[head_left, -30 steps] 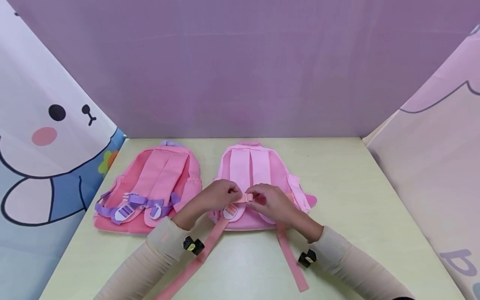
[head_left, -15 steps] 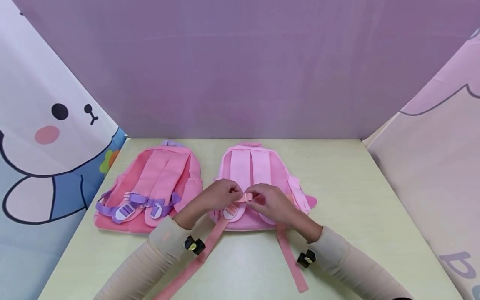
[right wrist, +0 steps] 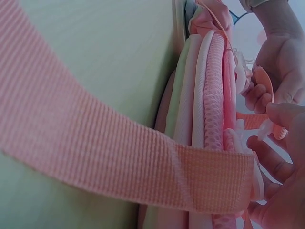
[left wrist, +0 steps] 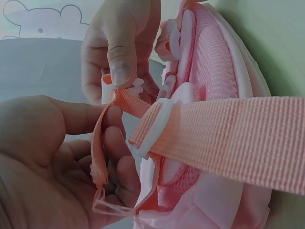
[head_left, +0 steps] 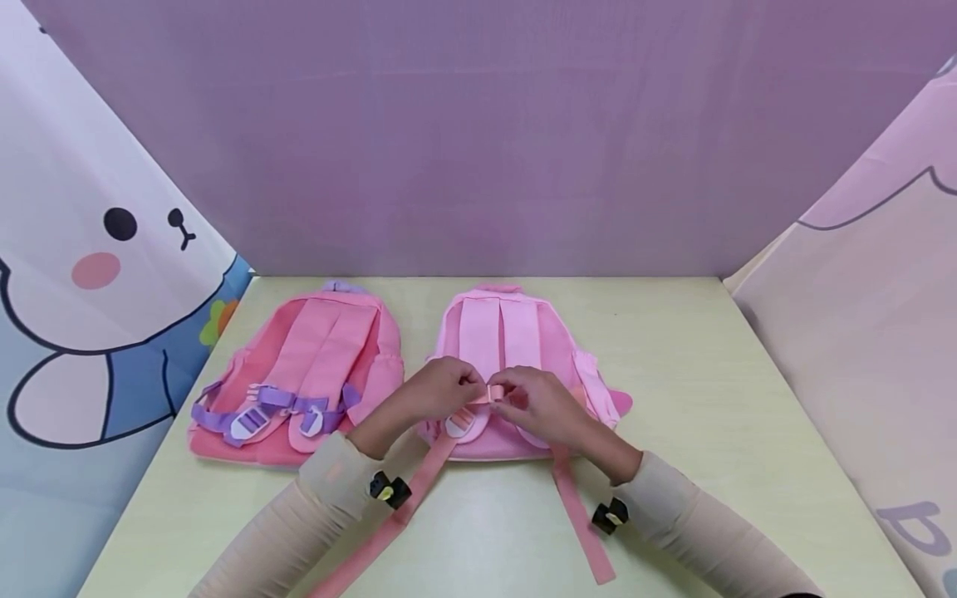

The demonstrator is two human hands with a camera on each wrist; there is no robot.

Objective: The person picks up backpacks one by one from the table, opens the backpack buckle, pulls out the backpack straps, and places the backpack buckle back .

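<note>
The coral bag (head_left: pixel 321 357) lies at left, unmoved. Beside it, the left hand (head_left: pixel 443 388) pinches a strap (left wrist: pixel 98 150); the right hand (head_left: pixel 540 403) pinches the buckle (head_left: pixel 496 393), both above the pink bag (head_left: pixel 517 336) on the table (head_left: pixel 688 399). Hardly anything has shifted over the last second, so the strap-and-buckle work seems to be at a slow, fine stage.

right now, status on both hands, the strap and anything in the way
Left hand holding strap, right hand pinching buckle. Light pink bag underneath, strap side up. Other bag alongside, to the left; nothing visibly blocking.
</note>
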